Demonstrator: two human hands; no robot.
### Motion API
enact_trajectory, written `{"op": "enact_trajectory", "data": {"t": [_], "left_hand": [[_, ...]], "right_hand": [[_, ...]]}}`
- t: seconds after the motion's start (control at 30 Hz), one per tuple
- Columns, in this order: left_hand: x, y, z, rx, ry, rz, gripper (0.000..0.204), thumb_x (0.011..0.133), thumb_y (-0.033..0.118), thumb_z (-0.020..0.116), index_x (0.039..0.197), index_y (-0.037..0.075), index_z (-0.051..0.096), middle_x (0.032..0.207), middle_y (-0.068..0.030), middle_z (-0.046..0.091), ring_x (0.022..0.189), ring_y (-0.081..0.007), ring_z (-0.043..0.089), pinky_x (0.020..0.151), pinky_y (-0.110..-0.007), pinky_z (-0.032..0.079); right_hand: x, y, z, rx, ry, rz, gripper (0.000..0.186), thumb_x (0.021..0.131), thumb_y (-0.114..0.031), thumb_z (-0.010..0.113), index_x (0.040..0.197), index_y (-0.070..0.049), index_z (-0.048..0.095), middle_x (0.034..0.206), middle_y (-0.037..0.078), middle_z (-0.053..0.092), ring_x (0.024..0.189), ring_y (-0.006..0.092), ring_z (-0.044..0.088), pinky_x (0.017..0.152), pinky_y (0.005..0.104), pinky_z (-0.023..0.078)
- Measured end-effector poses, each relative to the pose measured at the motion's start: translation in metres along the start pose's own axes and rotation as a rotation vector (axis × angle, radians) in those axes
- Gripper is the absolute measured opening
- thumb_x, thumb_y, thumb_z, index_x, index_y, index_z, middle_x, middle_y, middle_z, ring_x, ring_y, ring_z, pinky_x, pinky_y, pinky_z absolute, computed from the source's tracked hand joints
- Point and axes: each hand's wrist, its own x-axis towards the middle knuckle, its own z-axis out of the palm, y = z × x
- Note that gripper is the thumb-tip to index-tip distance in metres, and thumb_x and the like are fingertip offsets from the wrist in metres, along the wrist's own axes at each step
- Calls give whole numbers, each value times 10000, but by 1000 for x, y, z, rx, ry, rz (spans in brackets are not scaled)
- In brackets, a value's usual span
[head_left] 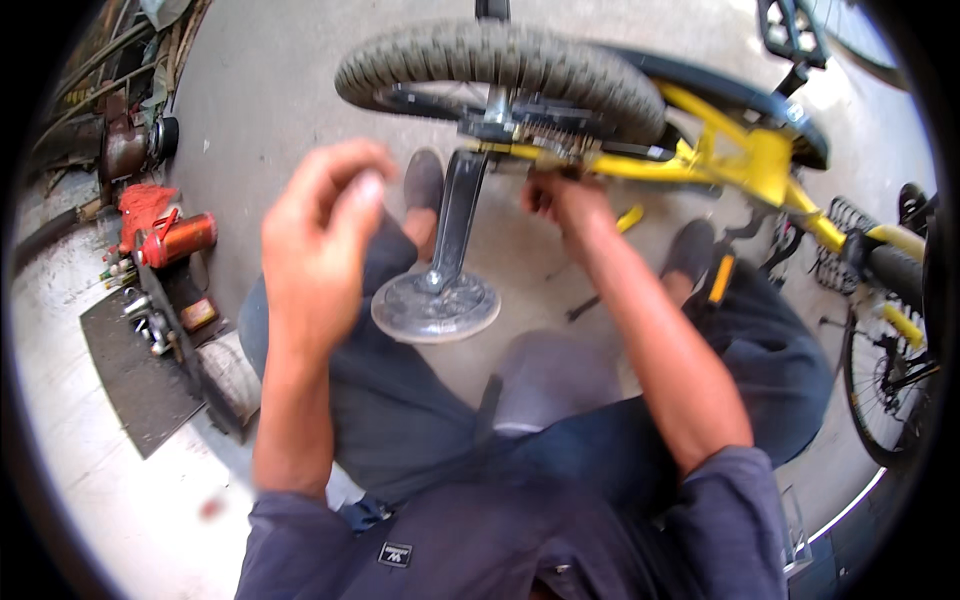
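Note:
A yellow-framed bike [740, 165] lies before me, its small knobby-tyred wheel [500, 52] at the far middle. From the wheel's hub [500, 112] a black arm [460, 205] reaches toward me, ending in a round grey disc [436, 308] that looks like a training wheel. My right hand [568, 205] is at the sprocket and yellow frame tube beside the hub, fingers curled in; whether something is between them is hidden. My left hand [325, 235] hangs in the air left of the black arm, touching nothing, with fingers loosely bent and thumb apart.
A yellow-handled object [630, 218] and a dark tool [583, 309] lie on the concrete floor between my legs. A red cylinder [180, 240], a red cloth [147, 210] and metal parts stand at left. Another bike wheel [885, 385] is at right.

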Motion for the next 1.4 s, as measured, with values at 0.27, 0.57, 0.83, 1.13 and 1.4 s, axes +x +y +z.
{"op": "enact_trajectory", "data": {"t": [0.27, 0.57, 0.83, 1.13, 1.4], "left_hand": [[-110, 131, 15, -76, -687, 909, 285, 810, 230, 579, 985, 9, 624, 1000, -152, 620, 931, -269, 605, 819, -374, 486], [-137, 166, -34, -34, -1119, 866, 498, 881, 291, 437, 1269, -12, 513, 1287, -209, 536, 1209, -349, 495, 1035, -432, 368], [-98, 154, -96, -111, -1409, 789, 732, 873, 349, 582, 1472, 15, 324, 1507, -186, 365, 1412, -351, 319, 1186, -466, 155], [10, 27, -37, -386, -169, -21, 309, 990, 202, 514, 1155, -48, 589, 1058, -164, 678, 986, -245, 681, 900, -343, 524], [47, 16, 33, -303, 116, 255, 132, 941, 25, 570, 1043, -33, 629, 945, -71, 659, 854, -123, 622, 809, -247, 508]], "right_hand": [[-9, 4, 12, 81, 10, 98, 220, 906, -225, 624, 862, -10, 617, 720, 95, 652, 611, 173, 622, 554, 274, 477], [-13, 8, 17, 158, 60, 127, 312, 889, -228, 653, 979, 56, 560, 834, 113, 620, 667, 232, 659, 599, 342, 574], [-17, 16, 26, 84, -20, 63, 279, 879, -238, 627, 962, 26, 595, 814, 110, 645, 670, 213, 648, 613, 313, 529], [-22, 25, -12, 36, -104, 165, 340, 903, -228, 624, 1060, 71, 580, 886, 146, 650, 745, 230, 657, 696, 335, 566], [-34, 103, -79, -588, 110, 331, 386, 796, -258, 712, 938, 85, 606, 830, 186, 655, 704, 222, 655, 656, 358, 544]]}}
